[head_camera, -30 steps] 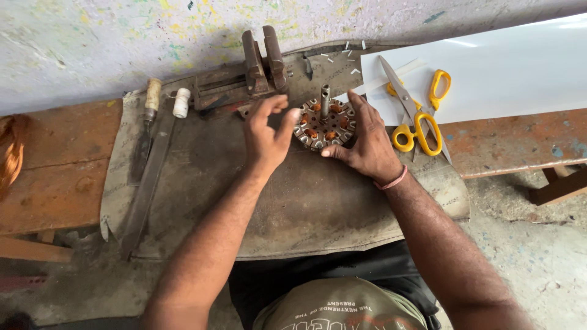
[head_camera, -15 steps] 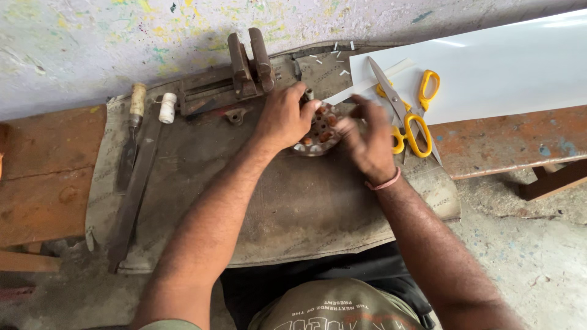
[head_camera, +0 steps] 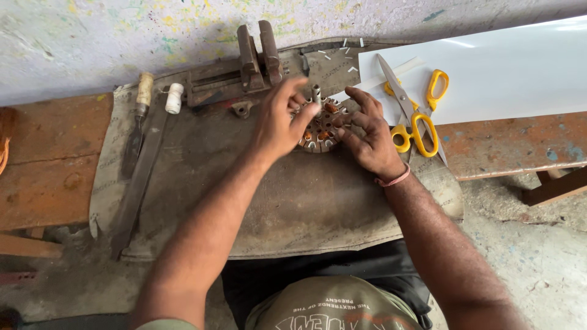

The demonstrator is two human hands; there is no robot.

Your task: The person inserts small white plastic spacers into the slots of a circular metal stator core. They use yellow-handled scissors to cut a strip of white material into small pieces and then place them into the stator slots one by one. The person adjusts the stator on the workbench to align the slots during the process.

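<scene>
at the far left a wooden-handled file [head_camera: 139,125] and a long flat blade [head_camera: 142,177] with a white handle lie on the grey mat [head_camera: 293,201] that covers the table [head_camera: 43,165]. behind them a rusty vise [head_camera: 244,67] sits against the wall, its jaws close together and holding nothing.

the left hand [head_camera: 278,125] hovers over the near left edge of the stator [head_camera: 321,125], fingers spread and loosely curled, fingertips just touching its rim; it does not look clamped on anything. the stator, a round slotted metal core with copper-coloured windings and a short post at its middle, lies flat on the mat just in front of the vise, between the two hands. the right hand [head_camera: 370,137] rests on its right side, fingers spread and pressing down on the slots, with a pink band at the wrist.

the work seems to be seating something in the slots, though what sits under the fingertips is too small to tell. it would go best with the right hand pinning the core so it cannot turn, and the left hand working one slot at a time with light pressure, clear of the thin wire.

right of the hands, yellow-handled scissors [head_camera: 416,113] lie open, partly on a white sheet [head_camera: 507,73], with small cut strips scattered near the vise.
</scene>
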